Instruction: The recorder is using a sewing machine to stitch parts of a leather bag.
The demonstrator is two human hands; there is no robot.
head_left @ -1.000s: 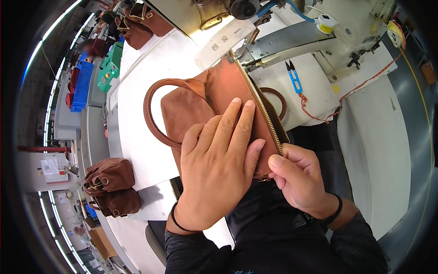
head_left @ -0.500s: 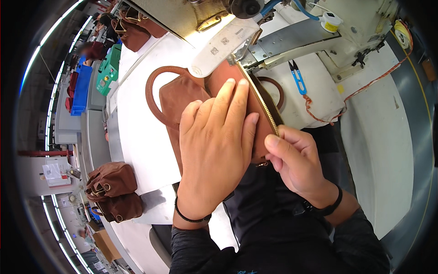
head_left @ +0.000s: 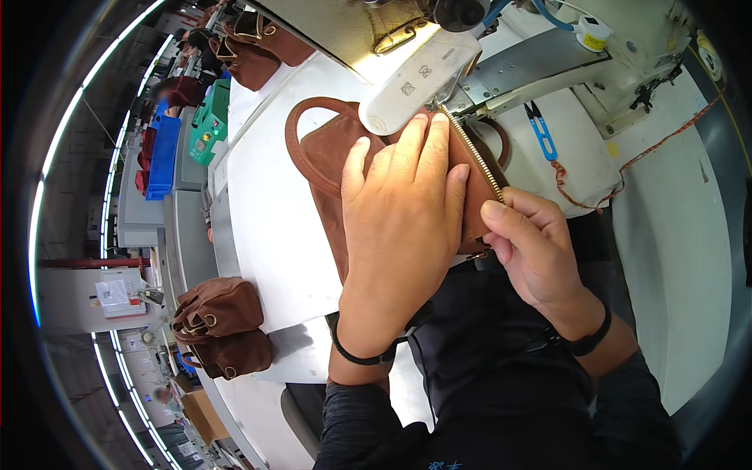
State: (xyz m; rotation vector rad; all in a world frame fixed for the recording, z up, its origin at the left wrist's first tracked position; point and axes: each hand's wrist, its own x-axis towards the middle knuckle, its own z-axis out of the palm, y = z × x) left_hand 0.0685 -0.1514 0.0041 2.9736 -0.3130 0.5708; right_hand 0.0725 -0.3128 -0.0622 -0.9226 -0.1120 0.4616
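Note:
A brown leather handbag [head_left: 325, 149] lies under the sewing machine [head_left: 501, 82], one rounded handle looping out on the left. Along its opening runs a zipper [head_left: 473, 149] with brass-coloured teeth, its far end at the machine's presser foot. My left hand [head_left: 403, 204] lies flat on the leather beside the zipper, fingers stretched toward the foot. At the zipper's near end my right hand [head_left: 533, 243] pinches the bag's edge between thumb and curled fingers. A pale guard plate [head_left: 419, 86] hides part of the stitching area.
Blue thread snips [head_left: 540, 131] on an orange cord lie right of the bag. Two brown bags [head_left: 219, 325] rest at the left table edge, and more bags [head_left: 254, 59] stand at the far left. Beyond are a green machine [head_left: 210, 121] and a blue bin [head_left: 162, 157].
Both hands and the bag have moved a little farther toward the presser foot. The view has also shifted, so the surroundings appear farther right.

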